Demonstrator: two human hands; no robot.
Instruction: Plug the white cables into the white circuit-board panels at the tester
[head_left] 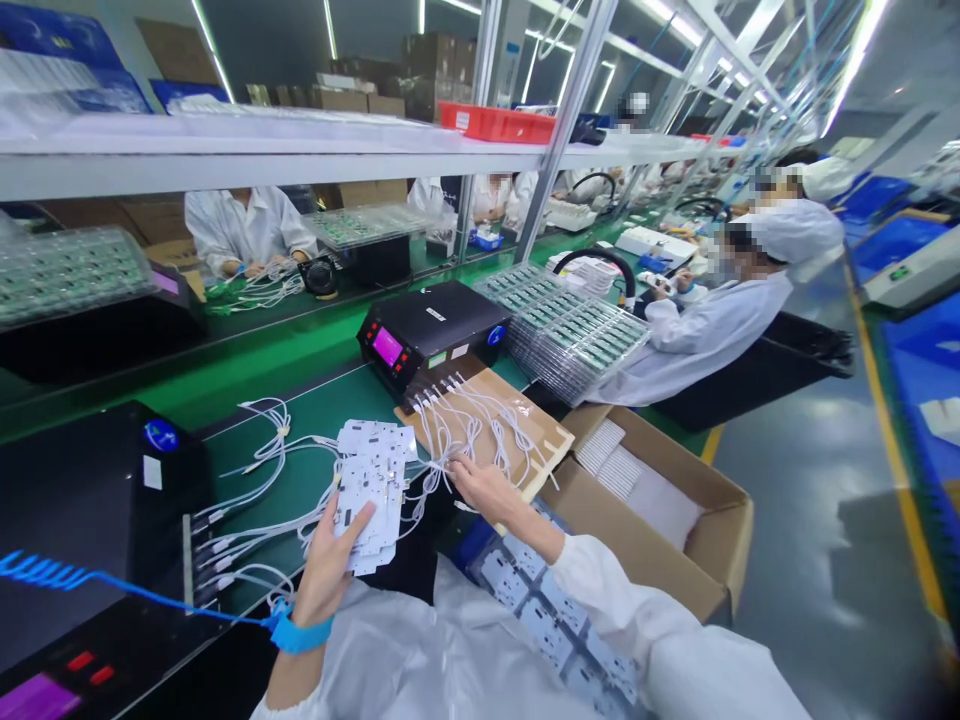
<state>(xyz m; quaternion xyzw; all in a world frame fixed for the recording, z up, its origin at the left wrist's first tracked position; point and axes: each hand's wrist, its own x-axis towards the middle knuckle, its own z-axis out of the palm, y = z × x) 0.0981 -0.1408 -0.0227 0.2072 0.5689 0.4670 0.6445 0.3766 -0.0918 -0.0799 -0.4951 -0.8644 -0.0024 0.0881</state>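
My left hand (330, 550) grips a fanned stack of flat white circuit boards (373, 490), thumb on top, fingers underneath. A blue wrist strap sits on that wrist. To the right of the boards, my right hand (484, 490) is closed, its fingertips pinched on a white cable (439, 465); the exact end it holds is partly hidden. White cables (457, 415) run from a black tester (431, 335) with a pink screen across a brown cardboard sheet. More white cables (247, 550) come from a second black box (82, 510) on the left and pass by the boards.
An open carton (720, 530) with white boards inside stands at right. A tray of white boards (525, 590) lies near my lap. Stacked clear trays of green boards (570, 330) stand beyond the tester. A coiled blue cord (45, 570) runs to my wrist. Co-workers sit along the bench.
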